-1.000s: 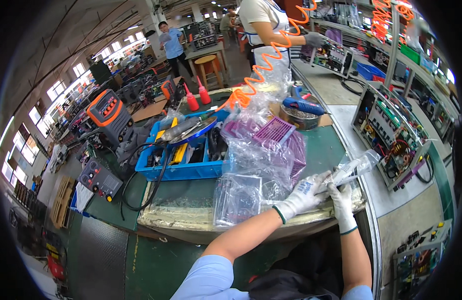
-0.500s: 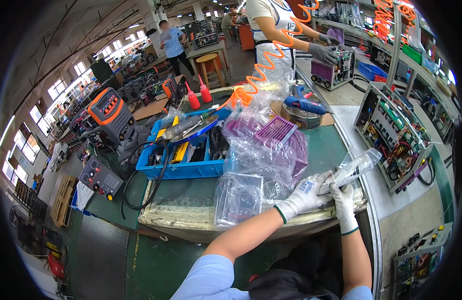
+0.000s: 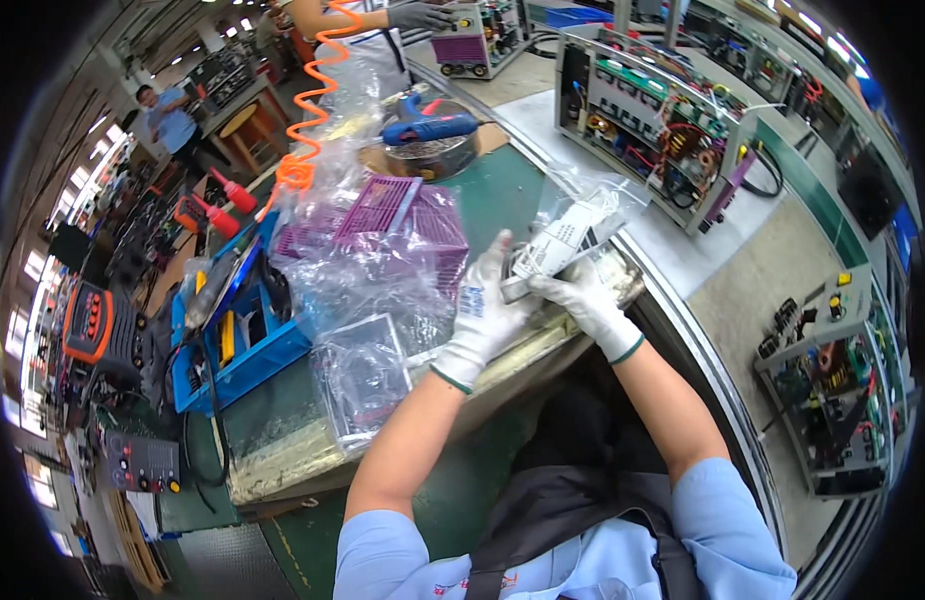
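Note:
Both my hands wear white knit gloves with green cuffs. Between them, over the near right corner of the bench, is a clear plastic bag with a white printed label and a narrow grey part inside. My left hand grips the bag's near left end, thumb and fingers round it. On the other side, my right hand is closed on its near edge. The bag's far end sticks out loose and crinkled. Left of my left hand lie purple vented panels in plastic wrap and a clear-wrapped flat panel.
A blue tool bin stands on the left of the green bench. A blue power tool rests on a round tin of small parts. Orange coiled hose hangs above. Opened machine units stand to the right; a co-worker's gloved hand touches another.
My view has swung right, so the bench and its things appear further left. Both hands still hold the bag, now tilted with its label turned up toward me.

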Motion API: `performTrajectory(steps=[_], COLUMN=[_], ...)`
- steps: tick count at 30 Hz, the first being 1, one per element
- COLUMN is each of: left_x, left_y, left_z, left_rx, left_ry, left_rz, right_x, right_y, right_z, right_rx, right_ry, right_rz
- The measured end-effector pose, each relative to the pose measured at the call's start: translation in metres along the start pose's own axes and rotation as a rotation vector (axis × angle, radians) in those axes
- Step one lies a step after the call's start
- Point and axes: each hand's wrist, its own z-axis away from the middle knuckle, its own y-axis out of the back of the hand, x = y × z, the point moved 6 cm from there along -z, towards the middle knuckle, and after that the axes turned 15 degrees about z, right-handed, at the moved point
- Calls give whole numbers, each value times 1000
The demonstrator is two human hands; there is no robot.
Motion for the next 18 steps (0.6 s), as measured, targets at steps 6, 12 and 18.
performTrajectory(steps=[6,12,18], left_x=[29,47,51], left_y=[7,13,17], left_z=[-5,-3,-4], left_rx=[56,133,183], left_ry=[-148,-321,-322], left_rz=[-322,-442,-444], right_x=[-2,-4,-5], right_y=[1,-4,-3], right_z=[2,4,7], right_rx=[5,10,55], right_ry=[-23,-51,-74], right_rz=[-75,-52,-17])
